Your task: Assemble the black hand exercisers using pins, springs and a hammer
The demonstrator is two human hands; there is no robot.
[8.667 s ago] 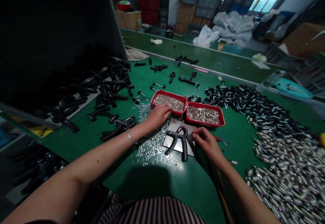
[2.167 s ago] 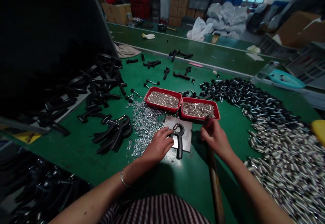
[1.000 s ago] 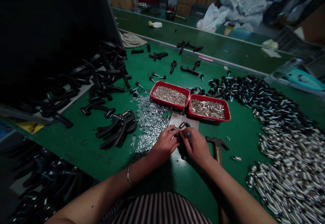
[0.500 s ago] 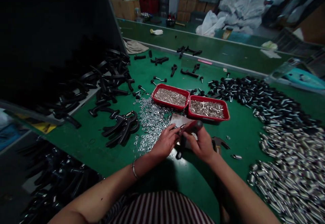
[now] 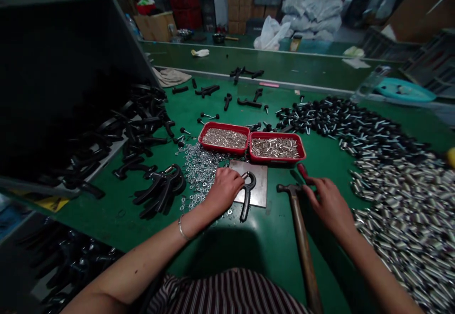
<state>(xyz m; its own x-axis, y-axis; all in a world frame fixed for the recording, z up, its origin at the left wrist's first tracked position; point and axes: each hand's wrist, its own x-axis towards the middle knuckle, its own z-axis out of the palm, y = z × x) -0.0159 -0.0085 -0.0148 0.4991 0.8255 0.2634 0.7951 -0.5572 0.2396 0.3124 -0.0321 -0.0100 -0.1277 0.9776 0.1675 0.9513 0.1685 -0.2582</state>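
My left hand (image 5: 224,189) has its fingers closed on a black hand-grip part (image 5: 246,199) with a ring-shaped head and a small metal spring at the top. That part lies over a metal plate (image 5: 259,186) on the green table. Off to the right, my right hand (image 5: 329,205) holds a red-handled tool (image 5: 302,171) at its fingertips; most of it is hidden, so its kind is unclear. Beside that hand lies a hammer (image 5: 301,238) with a wooden handle, its head near my thumb. Several finished-looking hand grips (image 5: 161,193) lie to the left.
Two red trays (image 5: 204,144) (image 5: 302,155) of small metal pieces stand behind the plate. Loose washers (image 5: 199,171) spread at left. Black-headed bolts (image 5: 327,117) and metal springs (image 5: 408,228) heap at right. Black handles (image 5: 142,119) spill from a grey bin (image 5: 137,43).
My right hand has moved right, away from the hand-grip part, carrying the red-handled tool. My left hand stays on the part over the plate. The view has shifted a little.
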